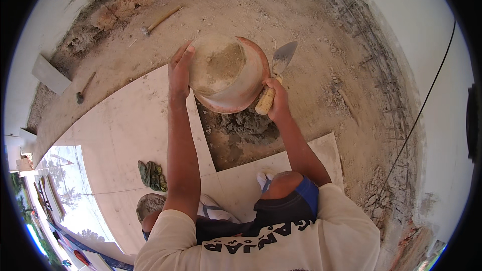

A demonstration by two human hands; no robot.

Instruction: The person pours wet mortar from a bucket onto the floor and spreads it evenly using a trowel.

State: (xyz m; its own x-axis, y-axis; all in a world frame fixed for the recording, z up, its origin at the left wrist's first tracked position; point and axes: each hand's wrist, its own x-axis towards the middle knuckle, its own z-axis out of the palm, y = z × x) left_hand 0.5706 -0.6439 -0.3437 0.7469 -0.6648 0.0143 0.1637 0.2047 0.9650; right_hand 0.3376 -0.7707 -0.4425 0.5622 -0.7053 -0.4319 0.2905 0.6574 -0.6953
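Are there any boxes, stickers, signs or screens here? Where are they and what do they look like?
No boxes, packages, signs or screens show.
Printed lettering on the person's shirt: bottom middle of the picture, dark block shapes on cream cloth, seen upside down.
Bucket: tilted between the left hand and right hand, reddish, plain, no label visible.

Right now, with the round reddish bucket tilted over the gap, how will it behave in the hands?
The round reddish bucket probably feels heavy, since sandy mortar clings inside. Its dusty wall may slip under the left hand. The right hand also grips a wooden-handled trowel, so its hold on the bucket looks weaker.
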